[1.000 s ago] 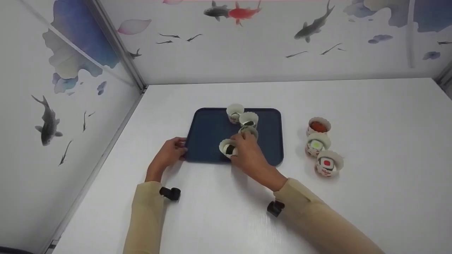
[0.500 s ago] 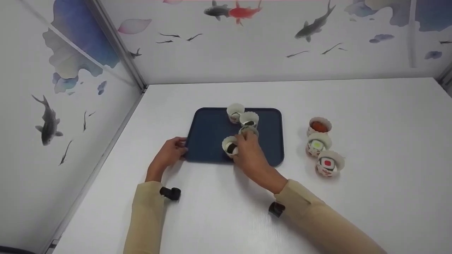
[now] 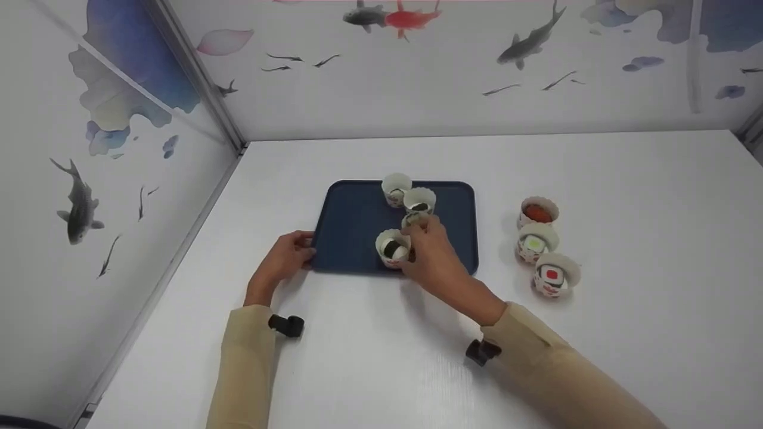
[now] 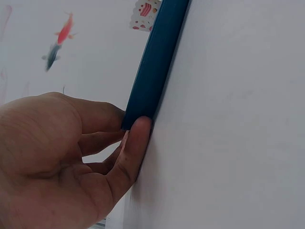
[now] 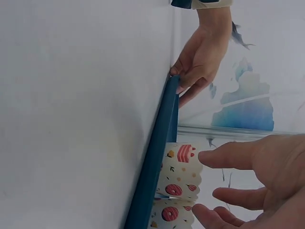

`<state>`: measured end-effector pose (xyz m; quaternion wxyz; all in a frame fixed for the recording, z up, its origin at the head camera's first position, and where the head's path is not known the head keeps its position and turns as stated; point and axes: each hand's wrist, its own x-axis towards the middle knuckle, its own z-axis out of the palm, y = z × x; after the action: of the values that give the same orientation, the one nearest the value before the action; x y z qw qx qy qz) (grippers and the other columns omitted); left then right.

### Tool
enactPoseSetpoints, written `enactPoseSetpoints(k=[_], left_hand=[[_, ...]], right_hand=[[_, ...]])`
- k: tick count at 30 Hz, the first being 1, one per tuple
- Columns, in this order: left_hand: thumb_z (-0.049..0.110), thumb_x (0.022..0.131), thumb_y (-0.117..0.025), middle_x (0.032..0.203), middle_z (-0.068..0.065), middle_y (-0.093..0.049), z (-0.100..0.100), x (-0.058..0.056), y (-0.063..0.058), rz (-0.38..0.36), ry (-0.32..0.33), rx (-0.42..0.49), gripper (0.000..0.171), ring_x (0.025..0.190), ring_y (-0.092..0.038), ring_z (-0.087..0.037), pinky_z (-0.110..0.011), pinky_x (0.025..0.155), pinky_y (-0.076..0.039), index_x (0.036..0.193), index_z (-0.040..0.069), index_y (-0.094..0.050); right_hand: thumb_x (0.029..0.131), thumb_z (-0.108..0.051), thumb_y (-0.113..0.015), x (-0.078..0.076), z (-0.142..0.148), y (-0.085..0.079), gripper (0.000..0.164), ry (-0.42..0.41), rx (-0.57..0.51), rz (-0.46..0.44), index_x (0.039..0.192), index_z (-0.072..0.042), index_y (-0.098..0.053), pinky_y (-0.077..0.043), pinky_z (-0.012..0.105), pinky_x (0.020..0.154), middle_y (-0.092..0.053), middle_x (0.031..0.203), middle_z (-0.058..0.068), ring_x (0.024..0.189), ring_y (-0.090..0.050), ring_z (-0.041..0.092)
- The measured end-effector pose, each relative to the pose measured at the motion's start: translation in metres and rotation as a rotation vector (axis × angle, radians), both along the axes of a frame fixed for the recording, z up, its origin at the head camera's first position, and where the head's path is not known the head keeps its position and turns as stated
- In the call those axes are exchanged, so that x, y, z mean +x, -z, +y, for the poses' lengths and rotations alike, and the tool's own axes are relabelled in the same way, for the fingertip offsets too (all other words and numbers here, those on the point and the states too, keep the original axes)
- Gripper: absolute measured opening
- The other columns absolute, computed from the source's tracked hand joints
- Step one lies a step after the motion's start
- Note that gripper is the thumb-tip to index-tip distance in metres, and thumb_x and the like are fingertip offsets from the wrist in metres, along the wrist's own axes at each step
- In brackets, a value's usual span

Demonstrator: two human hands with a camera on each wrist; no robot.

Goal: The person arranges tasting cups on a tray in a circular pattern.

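Note:
My left hand (image 3: 285, 259) grips the left edge of a dark blue tray (image 3: 351, 226); in the left wrist view its thumb and fingers lie on either side of the tray's corner (image 4: 147, 90). My right hand (image 3: 440, 257) is at the near paper cup (image 3: 388, 262), which stands upright on the tray and holds a black-and-white sushi-like piece (image 3: 392, 248). In the right wrist view the fingers are spread beside the printed cup (image 5: 178, 171), the thumb at its rim; contact cannot be told. Behind the hand is another paper cup (image 3: 409, 221), partly hidden.
Two more cups, a back cup (image 3: 396, 189) and a middle cup (image 3: 421, 199), stand on the tray. Right of the tray, on the white table (image 3: 644, 238), are a cup with orange filling (image 3: 538, 212), one with a green-centred piece (image 3: 534, 244) and one with a red-centred piece (image 3: 552, 277).
The near cup has shifted slightly right on the tray. My right hand has since moved right and its fingers have loosened from the cup. The left hand stays at the tray edge.

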<state>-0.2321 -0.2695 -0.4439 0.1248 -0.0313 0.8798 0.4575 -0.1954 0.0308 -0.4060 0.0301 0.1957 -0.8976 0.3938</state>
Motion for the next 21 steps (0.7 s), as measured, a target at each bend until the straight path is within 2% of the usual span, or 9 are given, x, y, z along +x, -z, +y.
enactPoseSetpoints(k=[6, 12, 21], left_hand=[[0.002, 0.102, -0.049, 0.133, -0.026, -0.056, 0.001, 0.000, 0.000, -0.004, -0.002, -0.007, 0.046, 0.112, -0.064, -0.028, -0.029, 0.085, -0.059, 0.147, -0.004, -0.043], [0.002, 0.102, -0.049, 0.133, -0.025, -0.056, 0.002, 0.001, 0.002, -0.015, -0.007, -0.004, 0.046, 0.114, -0.063, -0.029, -0.032, 0.088, -0.059, 0.147, -0.003, -0.043], [0.003, 0.102, -0.049, 0.136, -0.023, -0.055, 0.002, 0.000, 0.000, -0.022, -0.023, 0.008, 0.047, 0.116, -0.062, -0.029, -0.031, 0.088, -0.059, 0.148, -0.001, -0.043]], right_hand=[[0.084, -0.001, -0.077, 0.006, 0.025, -0.014, 0.044, -0.028, 0.000, -0.019, 0.126, 0.001, -0.063, -0.053, 0.044, 0.088, -0.049, 0.121, 0.021, 0.109, -0.050, 0.031], [0.086, -0.006, -0.076, 0.010, 0.062, -0.025, 0.041, 0.003, 0.070, -0.016, 0.125, -0.002, -0.065, -0.053, 0.049, 0.092, -0.050, 0.121, 0.020, 0.112, -0.053, 0.034], [0.084, -0.001, -0.076, 0.009, 0.107, -0.036, 0.041, 0.048, 0.127, 0.160, 0.124, -0.003, -0.065, -0.058, 0.044, 0.082, -0.054, 0.116, 0.019, 0.102, -0.056, 0.032]])
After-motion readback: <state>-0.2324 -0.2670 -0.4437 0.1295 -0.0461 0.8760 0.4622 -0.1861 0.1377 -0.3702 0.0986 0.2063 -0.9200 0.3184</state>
